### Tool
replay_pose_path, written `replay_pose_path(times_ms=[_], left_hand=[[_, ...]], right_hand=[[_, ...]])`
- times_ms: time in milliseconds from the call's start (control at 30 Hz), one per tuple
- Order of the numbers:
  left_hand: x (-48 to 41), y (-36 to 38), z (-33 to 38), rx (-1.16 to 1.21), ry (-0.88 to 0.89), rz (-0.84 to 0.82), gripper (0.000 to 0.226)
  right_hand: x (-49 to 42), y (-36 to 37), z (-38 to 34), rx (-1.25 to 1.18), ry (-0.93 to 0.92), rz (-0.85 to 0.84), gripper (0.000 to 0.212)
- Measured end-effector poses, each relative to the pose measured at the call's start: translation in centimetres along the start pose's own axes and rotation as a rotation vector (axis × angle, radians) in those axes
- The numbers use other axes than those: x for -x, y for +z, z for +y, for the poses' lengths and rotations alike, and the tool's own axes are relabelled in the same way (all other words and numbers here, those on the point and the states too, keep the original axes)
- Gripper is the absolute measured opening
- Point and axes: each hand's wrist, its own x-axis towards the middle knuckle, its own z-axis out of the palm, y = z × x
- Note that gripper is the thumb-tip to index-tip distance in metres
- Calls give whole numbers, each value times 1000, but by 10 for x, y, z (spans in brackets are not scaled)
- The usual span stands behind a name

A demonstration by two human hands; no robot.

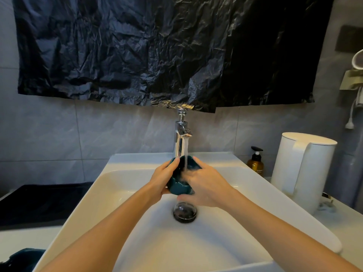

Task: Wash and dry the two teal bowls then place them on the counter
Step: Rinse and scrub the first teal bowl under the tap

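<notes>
You've got a teal bowl (177, 185) mid-frame over the white sink (121, 195), right under the running faucet (181, 138). Your left hand (164, 178) grips its side while your right hand (204, 185) wraps the other, blurry. The amber pump bottle (255, 161) at right has a label too small to read.

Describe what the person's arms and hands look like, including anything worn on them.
Both forearms are bare right to the frame's bottom edge, with no sleeves in view. The left hand and right hand wear no gloves, and no rings, watch or bracelets show. Running water blurs the right hand's fingers, so nail details cannot be told.
</notes>
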Motion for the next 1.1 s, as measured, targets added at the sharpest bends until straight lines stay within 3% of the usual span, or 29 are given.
replay_pose_path(times_ms=[100, 267, 333, 467, 600, 667, 700, 800, 867, 967, 1033, 1100], left_hand=[[0, -2, -2, -36, -11, -18, 38], [1, -2, 3, -44, 3, -1, 34], [-1, -2, 3, -51, 21, 27, 33], [-5, -7, 2, -66, 83, 106, 26], [-6, -10, 3, -77, 112, 109, 31], [-7, -12, 4, -100, 120, 119, 33], [-8, -12, 3, -123, 119, 127, 34], [-9, -11, 1, -160, 136, 136, 39], [-9, -9, 1, -184, 174, 127, 39], [-9, -9, 3, -220, 196, 102, 39], [-9, -12, 5, -220, 180, 116, 40], [-9, -13, 8, -210, 157, 129, 41]], right_hand=[[0, -2, -3, -158, -76, -29, 54], [-2, 0, 2, 9, 37, -23, 76], [-1, -3, -4, 20, 62, -26, 67], [4, -5, -24, -443, 202, -92, 29], [-4, 4, -41, -809, 284, 14, 36], [-2, 6, -32, -742, 247, 16, 24], [0, 6, -24, -593, 193, 21, 15], [6, 3, -10, -180, 88, -23, 21], [3, 0, -22, -270, 129, -13, 19], [-2, -3, -39, -620, 228, 23, 20], [2, -1, -32, -514, 162, 12, 19], [5, 4, -14, -218, 58, 53, 20]])
